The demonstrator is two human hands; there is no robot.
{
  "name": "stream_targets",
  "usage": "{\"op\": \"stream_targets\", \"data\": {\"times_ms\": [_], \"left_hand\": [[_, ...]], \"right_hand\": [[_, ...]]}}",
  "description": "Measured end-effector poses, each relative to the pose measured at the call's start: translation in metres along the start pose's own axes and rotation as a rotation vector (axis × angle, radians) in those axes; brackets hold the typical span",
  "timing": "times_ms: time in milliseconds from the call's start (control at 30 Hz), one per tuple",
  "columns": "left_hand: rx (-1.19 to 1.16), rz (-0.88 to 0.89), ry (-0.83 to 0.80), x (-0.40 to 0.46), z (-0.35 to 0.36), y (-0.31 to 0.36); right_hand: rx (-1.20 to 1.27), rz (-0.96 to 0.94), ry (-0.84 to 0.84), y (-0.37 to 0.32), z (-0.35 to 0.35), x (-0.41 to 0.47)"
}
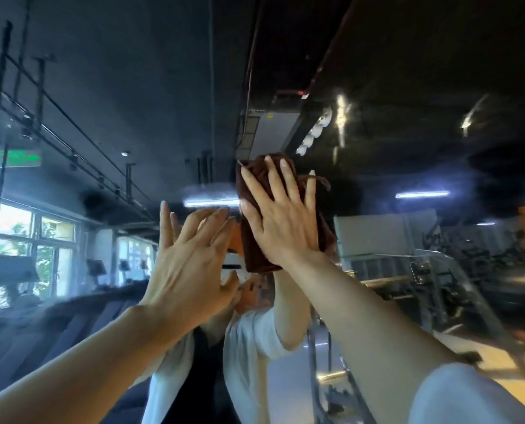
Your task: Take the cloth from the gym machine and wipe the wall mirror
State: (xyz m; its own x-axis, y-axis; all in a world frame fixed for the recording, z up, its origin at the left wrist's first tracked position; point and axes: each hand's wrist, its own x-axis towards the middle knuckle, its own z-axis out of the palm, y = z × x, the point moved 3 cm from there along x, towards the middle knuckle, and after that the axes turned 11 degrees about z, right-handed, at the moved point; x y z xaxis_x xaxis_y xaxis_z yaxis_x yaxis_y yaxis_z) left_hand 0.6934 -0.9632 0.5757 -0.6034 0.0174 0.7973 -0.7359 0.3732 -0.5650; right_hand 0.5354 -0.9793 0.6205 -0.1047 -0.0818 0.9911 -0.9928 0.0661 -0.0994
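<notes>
The wall mirror (408,148) fills the view and reflects the gym and a person in a white shirt. A dark brown cloth (255,255) is folded into a pad and lies flat against the glass, high up in the middle. My right hand (281,215) presses on it with fingers spread, the cloth showing above and below the palm. My left hand (191,261) is raised beside it to the left, fingers apart and empty, its palm at or very near the glass.
Reflected in the mirror are windows and treadmills (16,270) on the left, a grey metal gym machine frame (423,270) on the right, and ceiling pipes and lights above. A white sleeve (469,399) covers my right upper arm.
</notes>
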Motion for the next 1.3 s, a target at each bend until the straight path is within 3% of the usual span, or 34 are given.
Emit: {"op": "stream_targets", "data": {"times_ms": [300,533,733,1133,1300], "left_hand": [[-0.055,0.120,0.066,0.049,0.036,0.080],[-0.077,0.178,-0.011,0.019,0.042,0.093],[-0.100,0.086,-0.074,-0.047,0.021,0.044],[-0.055,-0.128,-0.093,-0.172,-0.016,-0.062],[-0.086,-0.203,-0.113,-0.191,-0.015,-0.062]], "right_hand": [[-0.053,0.427,-0.026,0.148,-0.006,0.011],[0.038,0.620,0.023,0.175,-0.010,-0.048],[0.019,0.507,0.000,0.096,0.005,-0.093],[0.037,0.027,-0.069,-0.177,0.020,-0.111],[0.053,-0.086,-0.102,-0.190,0.024,-0.134]]}}
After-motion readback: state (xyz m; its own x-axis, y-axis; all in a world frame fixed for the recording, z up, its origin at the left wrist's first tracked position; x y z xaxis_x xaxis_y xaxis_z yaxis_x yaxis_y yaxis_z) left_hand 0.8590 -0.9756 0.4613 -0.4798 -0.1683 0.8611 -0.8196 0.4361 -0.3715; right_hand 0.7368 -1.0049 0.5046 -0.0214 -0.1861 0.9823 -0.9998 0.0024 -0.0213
